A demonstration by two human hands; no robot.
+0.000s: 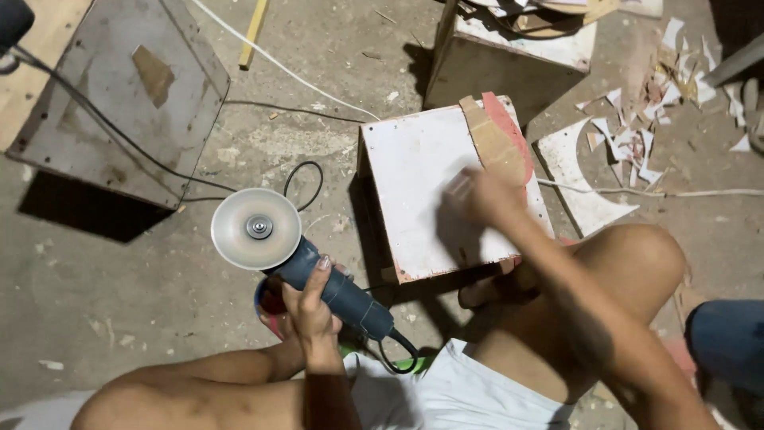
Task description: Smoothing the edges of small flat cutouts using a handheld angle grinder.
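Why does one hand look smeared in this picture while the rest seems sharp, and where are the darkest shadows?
Head view: the right hand is motion-blurred over the white board; the left hand and its grinder look crisp. Hard shadows lie beneath the grey panel and beside the board.

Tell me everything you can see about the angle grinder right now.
The angle grinder has a dark blue-grey body and a round, pale disc with a metal nut at its centre, turned face-up toward the camera. The left hand grips the body, fingers wrapped round it, holding it above the concrete floor, tilted with the disc up and to the left. A black cord leaves its rear end. Whether the disc is spinning cannot be told.
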